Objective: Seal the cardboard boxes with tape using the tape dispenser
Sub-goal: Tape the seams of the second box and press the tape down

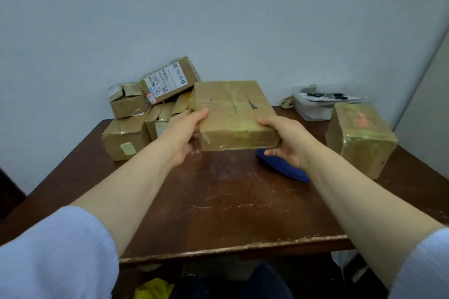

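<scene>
Cardboard box [233,114], flat, brown, with clear tape strips crossing its top, is held in both hands over the middle of the table [230,206], top face tilted toward the camera. It looks lifted clear of the tabletop, but its underside is hidden.

The left hand [184,133] grips the near left corner, thumb lying on the top face, fingers curled underneath out of sight. The right hand [286,143] grips the near right corner, thumb on top, fingers curled under the bottom edge. Both hands are clamped on the box. Forearms are bare, with pale ribbed sleeves [56,255] pushed up at the elbows.

A blue object [284,172] lies on the table just under the right hand, mostly hidden; cannot tell what it is.

A taped box [362,138], taller, with a reddish mark on top, stands on the table's right side, apart from the held box. A pile of small boxes [128,124] sits at the back left against the wall, and a labelled parcel [167,80] with a white shipping label leans on top of it.

A white tray [313,111] with papers and dark pens [325,96] sits at the back right. The table is dark brown wood, scratched, with a chipped near edge.
</scene>
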Tool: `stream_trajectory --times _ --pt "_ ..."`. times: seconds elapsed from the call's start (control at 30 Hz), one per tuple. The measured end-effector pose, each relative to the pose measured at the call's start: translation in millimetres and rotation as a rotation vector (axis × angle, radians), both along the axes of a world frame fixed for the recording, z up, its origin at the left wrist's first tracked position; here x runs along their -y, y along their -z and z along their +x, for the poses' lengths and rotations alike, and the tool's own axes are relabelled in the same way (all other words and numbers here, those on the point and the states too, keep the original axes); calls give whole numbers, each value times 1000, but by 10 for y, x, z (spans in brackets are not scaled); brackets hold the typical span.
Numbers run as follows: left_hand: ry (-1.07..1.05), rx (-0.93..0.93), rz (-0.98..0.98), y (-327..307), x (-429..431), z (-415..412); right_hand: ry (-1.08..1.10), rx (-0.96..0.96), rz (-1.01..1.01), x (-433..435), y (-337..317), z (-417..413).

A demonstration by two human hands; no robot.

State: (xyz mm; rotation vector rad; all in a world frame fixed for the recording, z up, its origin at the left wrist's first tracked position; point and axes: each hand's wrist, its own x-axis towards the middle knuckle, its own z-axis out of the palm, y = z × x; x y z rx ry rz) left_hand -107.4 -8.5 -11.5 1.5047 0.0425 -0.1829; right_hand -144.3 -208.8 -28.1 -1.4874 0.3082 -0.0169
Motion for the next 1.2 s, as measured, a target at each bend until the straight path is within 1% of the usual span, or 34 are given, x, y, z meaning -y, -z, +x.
stream_trajectory --times 0.07,0.17,0.27,0.3,0.37,0.43,0.5,0.6,0.8,0.9,0.97,1.07,1.2 --pt "52 -16 7 -75 199 93 68 29 77 159 -85 50" --pt "91 30 95 -138 480 238 167 39 130 363 -172 190" --pt "105 37 78 -145 706 429 226 31 143 533 -234 410" --pt "101 28 70 -139 768 488 252 15 113 585 -247 492" --pt "56 17 63 -85 880 627 299 -39 -34 686 -247 673" --pt "16 50 96 33 974 799 324 -72 -172 770 -191 867" --pt "-13 67 149 145 1067 979 323 -72 -261 843 -103 1068" --pt "-35 34 179 320 1189 1195 334 -84 -398 951 64 1299" --pt "-9 -2 219 556 1371 1411 329 -115 -548 1079 304 1542" --pt "82 -36 264 610 1415 1396 302 -179 -644 1102 390 1574" --pt "132 -43 291 601 1417 1358 261 -209 -746 1051 389 1552" --pt "105 65 392 520 1360 1294 221 -142 -885 896 308 1556" --pt "56 239 590 380 1133 1208 123 -4 -914 534 158 1556"
